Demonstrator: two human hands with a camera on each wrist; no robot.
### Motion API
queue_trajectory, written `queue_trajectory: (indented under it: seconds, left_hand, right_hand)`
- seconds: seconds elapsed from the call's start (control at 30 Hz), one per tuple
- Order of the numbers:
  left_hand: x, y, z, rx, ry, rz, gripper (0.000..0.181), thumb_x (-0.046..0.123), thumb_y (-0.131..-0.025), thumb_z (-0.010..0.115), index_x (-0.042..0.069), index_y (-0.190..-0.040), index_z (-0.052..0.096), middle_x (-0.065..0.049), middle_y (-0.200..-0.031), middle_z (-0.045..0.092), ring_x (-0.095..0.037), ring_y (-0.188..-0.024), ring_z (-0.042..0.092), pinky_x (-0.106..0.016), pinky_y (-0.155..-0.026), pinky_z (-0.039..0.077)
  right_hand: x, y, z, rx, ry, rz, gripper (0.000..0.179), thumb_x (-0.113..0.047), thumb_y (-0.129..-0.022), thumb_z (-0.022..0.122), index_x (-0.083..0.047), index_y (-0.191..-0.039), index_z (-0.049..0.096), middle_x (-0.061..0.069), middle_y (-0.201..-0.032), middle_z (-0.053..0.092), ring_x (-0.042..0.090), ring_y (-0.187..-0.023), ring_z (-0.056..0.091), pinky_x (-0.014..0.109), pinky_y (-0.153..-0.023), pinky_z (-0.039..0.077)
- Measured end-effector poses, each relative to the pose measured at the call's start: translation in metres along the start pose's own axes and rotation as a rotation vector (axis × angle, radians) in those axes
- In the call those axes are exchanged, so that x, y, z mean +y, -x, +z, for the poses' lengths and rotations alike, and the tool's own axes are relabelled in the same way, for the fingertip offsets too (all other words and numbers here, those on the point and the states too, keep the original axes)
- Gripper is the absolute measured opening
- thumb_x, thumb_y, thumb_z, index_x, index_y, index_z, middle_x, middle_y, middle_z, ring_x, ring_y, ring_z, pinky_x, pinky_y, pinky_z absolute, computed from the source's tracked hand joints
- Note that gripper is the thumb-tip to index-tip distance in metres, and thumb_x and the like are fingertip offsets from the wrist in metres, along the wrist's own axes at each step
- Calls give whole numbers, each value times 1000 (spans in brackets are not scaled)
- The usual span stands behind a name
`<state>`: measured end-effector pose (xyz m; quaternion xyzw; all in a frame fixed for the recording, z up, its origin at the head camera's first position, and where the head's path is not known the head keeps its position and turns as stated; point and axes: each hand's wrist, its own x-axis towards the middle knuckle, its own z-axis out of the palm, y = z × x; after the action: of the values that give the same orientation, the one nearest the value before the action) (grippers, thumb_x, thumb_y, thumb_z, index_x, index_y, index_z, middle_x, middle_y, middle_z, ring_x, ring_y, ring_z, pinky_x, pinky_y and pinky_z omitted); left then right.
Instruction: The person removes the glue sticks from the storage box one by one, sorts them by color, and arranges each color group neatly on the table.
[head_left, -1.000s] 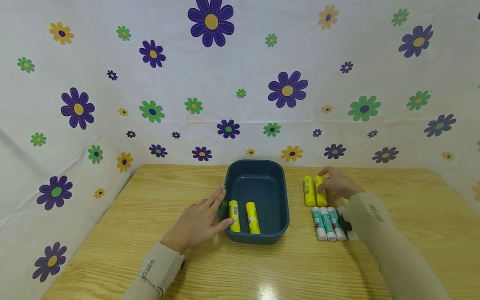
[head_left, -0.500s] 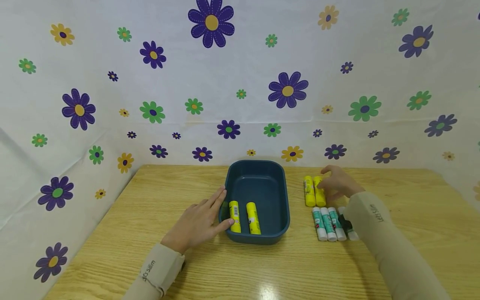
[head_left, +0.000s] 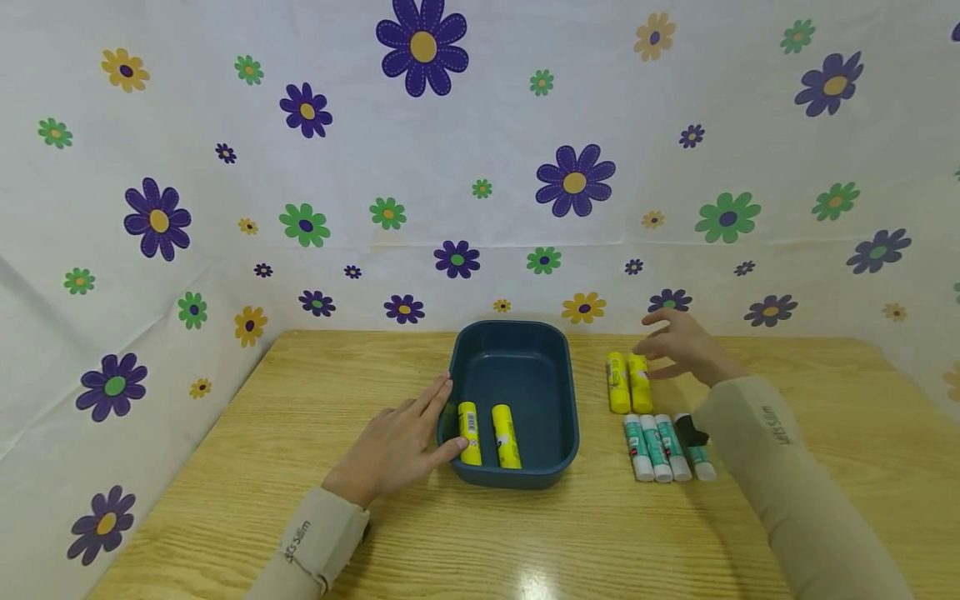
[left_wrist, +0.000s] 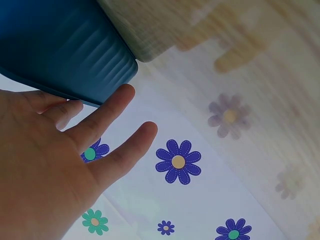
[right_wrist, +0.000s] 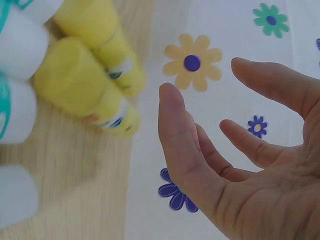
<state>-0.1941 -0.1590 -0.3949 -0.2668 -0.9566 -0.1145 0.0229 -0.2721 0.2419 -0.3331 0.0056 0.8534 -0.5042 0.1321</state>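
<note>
A dark blue plastic bin (head_left: 513,478) stands mid-table, with two yellow glue sticks (head_left: 506,437) lying in its near end. My left hand (head_left: 393,446) rests at the bin's left side, fingers extended, the thumb over the near left rim. To the right of the bin lie two more yellow glue sticks (head_left: 618,382) side by side. Just right of that pair hovers my right hand (head_left: 686,346), its fingers spread and nothing in it. In the right wrist view, a gap shows between the fingers and the yellow glue sticks (right_wrist: 75,75).
Several white and teal glue sticks (head_left: 656,448) lie in a row in front of the yellow pair; the rightmost is partly covered by the right wrist's black strap. A flower-print sheet (head_left: 480,150) hangs behind and beside the wooden table (head_left: 375,358).
My right hand has come off the right-hand yellow glue stick, rising and moving slightly right, with its fingers opening. The left hand and the bin stay in place.
</note>
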Motion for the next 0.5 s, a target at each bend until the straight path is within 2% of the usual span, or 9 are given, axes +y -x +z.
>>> queue_trajectory:
  seconds: [0.5]
  left_hand:
    - [1, -1, 0, -2, -9, -7, 86, 63, -101, 43, 4, -160, 25, -9, -167, 21, -41, -139, 45, -59, -105, 43]
  right_hand:
    - [-28, 13, 22, -55, -77, -91, 67, -6, -99, 61, 8, -153, 23, 37, -143, 37, 53, -128, 46, 52, -91, 54]
